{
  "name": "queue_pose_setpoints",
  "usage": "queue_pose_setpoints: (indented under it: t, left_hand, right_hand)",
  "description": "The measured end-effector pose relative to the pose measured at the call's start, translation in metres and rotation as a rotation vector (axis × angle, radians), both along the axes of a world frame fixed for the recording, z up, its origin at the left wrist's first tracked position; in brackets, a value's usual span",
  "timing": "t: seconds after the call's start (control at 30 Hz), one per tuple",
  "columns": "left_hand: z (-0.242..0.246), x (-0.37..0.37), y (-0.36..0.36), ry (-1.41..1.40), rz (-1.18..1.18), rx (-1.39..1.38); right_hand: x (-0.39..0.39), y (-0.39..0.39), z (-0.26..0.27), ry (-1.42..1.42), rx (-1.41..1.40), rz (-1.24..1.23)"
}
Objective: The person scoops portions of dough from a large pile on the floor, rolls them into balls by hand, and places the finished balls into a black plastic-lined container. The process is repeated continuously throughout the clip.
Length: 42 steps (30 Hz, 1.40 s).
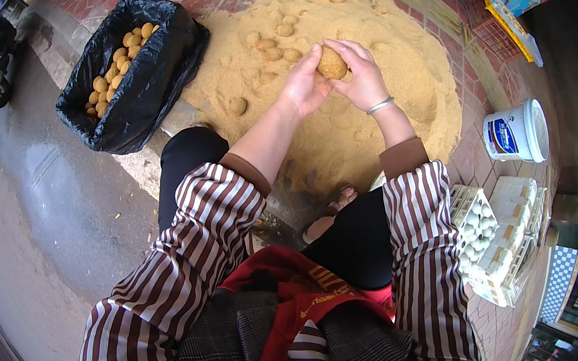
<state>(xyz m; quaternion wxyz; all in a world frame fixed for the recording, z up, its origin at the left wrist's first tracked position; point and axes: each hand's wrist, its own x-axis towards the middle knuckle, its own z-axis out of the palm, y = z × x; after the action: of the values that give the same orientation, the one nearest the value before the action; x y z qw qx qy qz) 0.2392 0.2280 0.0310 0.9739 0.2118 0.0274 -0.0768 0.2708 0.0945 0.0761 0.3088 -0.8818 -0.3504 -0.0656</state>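
Over a broad pile of tan husk or sawdust [423, 56], an egg with a grainy brown coating [333, 64] is held up between my two hands. My right hand [363, 79], with a silver bangle at its wrist, curls its fingers over the top and right side of the egg. From the left and below, my left hand [305, 86] cups it, its thumb upright against the side. Several coated eggs lie half sunk in the pile, among them one egg [237, 106] left of my left forearm and another egg [285, 29] farther away.
A container lined with a black plastic bag [171, 79] stands to the left, with several coated eggs [117, 70] inside. On the right are a white lidded bucket [514, 130] and stacked trays [513, 224] beside pale eggs [478, 228]. Red crates [494, 30] sit at the far right.
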Motion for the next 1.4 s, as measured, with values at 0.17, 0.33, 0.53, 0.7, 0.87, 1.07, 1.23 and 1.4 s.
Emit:
queue_pose_setpoints:
  t: [0.17,0.33,0.53,0.7,0.87,1.07,1.23,1.4]
  left_hand:
    - [-0.004,-0.003,0.002,-0.131,0.061,0.058]
    - [-0.002,-0.005,0.002,-0.211,0.045,0.072]
    - [0.009,-0.010,0.003,-0.188,0.003,0.051]
    - [0.016,-0.012,0.001,-0.128,-0.017,0.015]
    - [0.016,-0.011,0.001,-0.127,-0.009,0.092]
    - [0.018,-0.013,0.002,-0.086,-0.026,0.131]
    - [0.017,-0.014,0.002,-0.045,-0.080,0.060]
    - [0.009,-0.010,-0.003,0.048,-0.085,0.226]
  right_hand:
    - [0.003,-0.010,0.007,0.453,0.333,0.120]
    - [0.005,-0.017,0.009,0.292,0.214,0.106]
    - [0.002,-0.017,0.008,0.215,0.204,0.102]
    - [0.001,-0.013,0.010,0.159,0.111,0.059]
    - [0.000,-0.011,0.009,0.205,0.103,0.055]
    - [0.002,-0.011,0.002,0.246,0.138,0.046]
    - [0.006,-0.013,-0.003,0.394,0.169,0.009]
    - [0.006,-0.012,-0.007,0.361,0.140,-0.033]
